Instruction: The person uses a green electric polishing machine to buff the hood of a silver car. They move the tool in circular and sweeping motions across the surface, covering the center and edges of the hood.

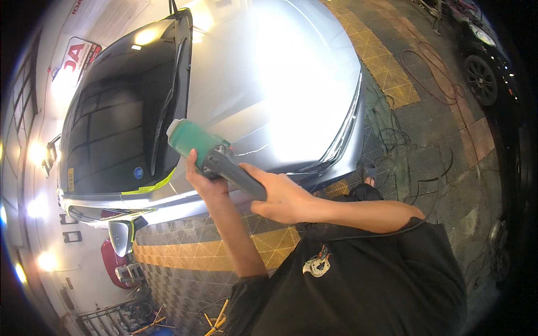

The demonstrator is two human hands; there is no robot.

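I hold a handheld tool with a green body and a long dark grey handle [238, 175]; its far end is pale and rounded, and I cannot make out its exact kind. My right hand [283, 196] is wrapped round the handle's rear end. Closer to the green body, my left hand [207, 180] grips the tool from below, its thumb against the side. The tool is tilted toward the windshield, in front of a silver car's hood [230, 84]. Whether it touches the car cannot be seen. Lime-green masking tape [151, 187] edges the dark windshield [120, 112].
A side mirror [119, 238] juts out below the windshield. Hoses or cables [431, 70] lie across the grey and yellow floor tiles [386, 67]. A black car [487, 61] stands at the far right. Yellow-legged stands [216, 322] are at the lower edge.
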